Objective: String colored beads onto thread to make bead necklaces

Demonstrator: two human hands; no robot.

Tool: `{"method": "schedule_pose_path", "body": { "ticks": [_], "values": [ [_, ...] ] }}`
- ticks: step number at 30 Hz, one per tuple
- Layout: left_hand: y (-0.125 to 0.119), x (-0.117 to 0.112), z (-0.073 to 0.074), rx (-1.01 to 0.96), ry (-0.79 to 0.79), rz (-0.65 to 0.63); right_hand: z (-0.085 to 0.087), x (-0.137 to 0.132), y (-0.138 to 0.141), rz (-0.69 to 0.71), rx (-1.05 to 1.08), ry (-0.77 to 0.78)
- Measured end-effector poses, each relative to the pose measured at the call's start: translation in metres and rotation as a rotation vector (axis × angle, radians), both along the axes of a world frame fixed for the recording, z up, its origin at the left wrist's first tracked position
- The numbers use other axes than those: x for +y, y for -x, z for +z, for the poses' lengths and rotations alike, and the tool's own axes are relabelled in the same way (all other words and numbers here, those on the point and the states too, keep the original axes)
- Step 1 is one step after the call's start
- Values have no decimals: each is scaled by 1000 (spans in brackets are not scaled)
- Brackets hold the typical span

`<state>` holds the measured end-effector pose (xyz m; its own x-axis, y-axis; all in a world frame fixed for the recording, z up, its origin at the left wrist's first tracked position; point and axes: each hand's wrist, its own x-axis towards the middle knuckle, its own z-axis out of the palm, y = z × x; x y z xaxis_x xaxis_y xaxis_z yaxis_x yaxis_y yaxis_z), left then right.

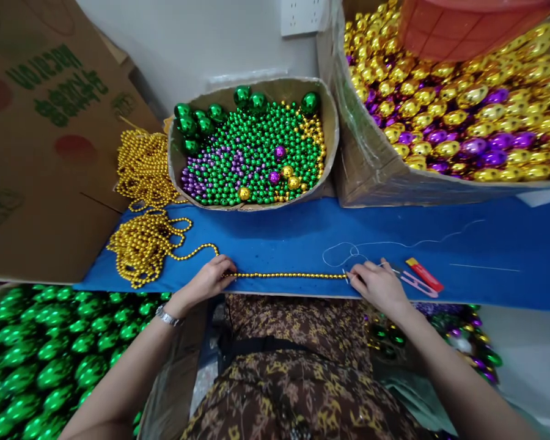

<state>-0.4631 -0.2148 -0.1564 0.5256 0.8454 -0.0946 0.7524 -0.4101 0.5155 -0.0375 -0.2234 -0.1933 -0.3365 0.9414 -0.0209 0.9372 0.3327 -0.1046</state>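
Now, left hand (209, 279): we pinched the shiny gold bead strand (286, 275), lower centre.
Right hand (376, 282): we gripped its other end, beside white thread (348, 250).

A gold bead strand (286, 275) pulled straight along the near edge of the blue tabletop (279, 241).

The left grip (209, 278) pinches the strand at its left end and the right grip (379, 284) pinches its right end, where a white thread (343, 250) loops away behind the strand. Left of the strand, past the left grip, the beads run on into a loose gold heap (140, 244). Just right of the strand's right end lie red-handled snips (419, 278). Well behind the strand stands a round carton (330, 125) of green, purple and gold beads. Right of that, further from the strand, is a larger box (371, 171) of gold and purple balls.
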Motion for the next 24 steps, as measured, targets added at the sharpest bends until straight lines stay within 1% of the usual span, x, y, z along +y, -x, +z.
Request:
{"method": "schedule_pose_path", "body": {
  "ticks": [4, 8, 12, 17, 21, 24],
  "values": [
    [4, 0, -2, -18, -18, -25, 1, 0, 0, 2, -12, 9],
    [7, 0, -6, -22, -72, -70, 0, 0, 0, 7, -9, 11],
    [9, -1, -10, -13, -107, -88, -2, 1, -1, 14, -6, 4],
    [8, -2, -10, 2, -142, -113, -2, 1, -1, 24, 12, -14],
    [5, -5, -10, 25, -190, -129, 4, 0, 1, 9, 9, 0],
    [2, -1, -10, 89, -225, -119, 12, 7, 3, -15, 10, 7]
  ]
}}
